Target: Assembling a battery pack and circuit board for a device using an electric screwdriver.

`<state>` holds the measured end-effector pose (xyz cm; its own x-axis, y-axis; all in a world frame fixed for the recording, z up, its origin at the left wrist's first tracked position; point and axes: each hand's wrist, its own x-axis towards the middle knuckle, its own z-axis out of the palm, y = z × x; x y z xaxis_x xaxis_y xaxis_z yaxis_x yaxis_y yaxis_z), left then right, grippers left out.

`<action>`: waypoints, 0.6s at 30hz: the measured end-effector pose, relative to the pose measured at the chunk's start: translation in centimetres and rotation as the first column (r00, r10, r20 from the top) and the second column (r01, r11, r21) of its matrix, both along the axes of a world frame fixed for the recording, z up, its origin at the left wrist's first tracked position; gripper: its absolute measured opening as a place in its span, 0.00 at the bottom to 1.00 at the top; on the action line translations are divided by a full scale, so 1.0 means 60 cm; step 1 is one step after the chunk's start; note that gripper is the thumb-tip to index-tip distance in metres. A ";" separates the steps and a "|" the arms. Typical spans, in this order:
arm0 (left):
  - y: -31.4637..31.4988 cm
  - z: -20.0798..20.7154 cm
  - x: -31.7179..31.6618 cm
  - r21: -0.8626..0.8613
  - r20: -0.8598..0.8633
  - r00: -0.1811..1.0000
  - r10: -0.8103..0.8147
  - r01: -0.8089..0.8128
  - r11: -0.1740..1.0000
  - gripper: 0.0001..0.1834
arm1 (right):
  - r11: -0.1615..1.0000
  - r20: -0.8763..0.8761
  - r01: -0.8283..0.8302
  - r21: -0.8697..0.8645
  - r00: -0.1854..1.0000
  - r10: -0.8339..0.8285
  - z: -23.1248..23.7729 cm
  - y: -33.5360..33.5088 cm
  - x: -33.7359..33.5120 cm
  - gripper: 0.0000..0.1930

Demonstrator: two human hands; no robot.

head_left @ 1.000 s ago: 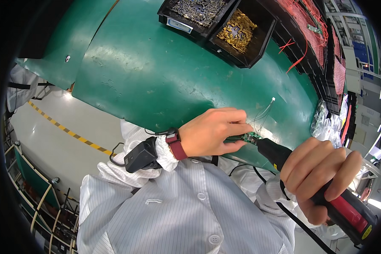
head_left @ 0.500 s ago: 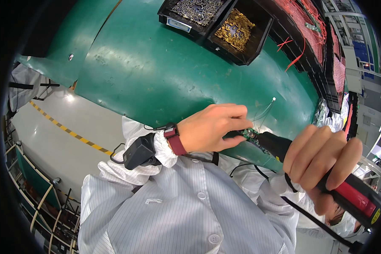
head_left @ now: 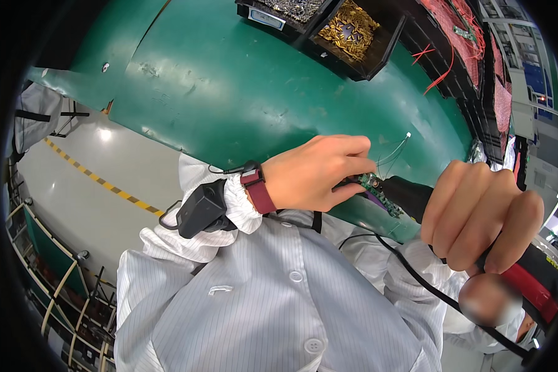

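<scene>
Clock refs from mid-view. Left hand (head_left: 319,172) just off centre at 2 o'clock, thumb and index pinching a small green circuit board (head_left: 390,206). Board at 3 o'clock, sticking out past the fingertips toward 4, over the green tabletop (head_left: 229,105). Can't tell if it touches the surface.

Right hand (head_left: 482,214) farther out at 3 o'clock, fingers wrapped tight round a black-and-red handheld tool (head_left: 408,196). Its tapered nose points to between 9 and 10 from that hand, ending right at the board's near end; actual contact too small to call. Black cable (head_left: 418,280) at 4 o'clock.

Thin wires with a white connector (head_left: 408,134) lie between 12 and 1 o'clock of the board.

Bins: silver parts bin (head_left: 266,18) at 12, brass parts bin (head_left: 381,46) at 1, side by side. Pink-lined black rack (head_left: 437,40) at 2, red wires (head_left: 441,79) hanging over its edge.

Left wrist: maroon band (head_left: 261,195). Black box (head_left: 198,211) on the sleeve, between 8 and 9.
</scene>
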<state>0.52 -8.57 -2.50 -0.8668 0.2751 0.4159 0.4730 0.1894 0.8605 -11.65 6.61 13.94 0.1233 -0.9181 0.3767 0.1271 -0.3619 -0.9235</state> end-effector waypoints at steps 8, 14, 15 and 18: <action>0.001 -0.003 -0.001 0.023 0.024 1.000 -0.017 0.016 1.000 0.15 | 0.999 -0.011 0.040 -0.013 0.999 -0.040 -0.004 0.006 -0.005 0.22; 0.000 -0.001 -0.001 0.020 0.035 0.999 -0.026 0.025 0.999 0.15 | 0.988 0.085 0.141 -0.063 0.987 -0.135 -0.014 0.006 0.002 0.23; -0.001 0.001 -0.001 0.012 0.039 0.999 -0.027 0.026 1.000 0.15 | 0.986 0.076 0.150 -0.066 0.986 -0.145 -0.013 0.008 0.003 0.23; -0.004 0.003 0.001 -0.007 0.034 0.999 -0.026 0.026 1.000 0.15 | 0.985 0.049 0.152 -0.079 0.988 -0.148 -0.014 0.009 0.006 0.22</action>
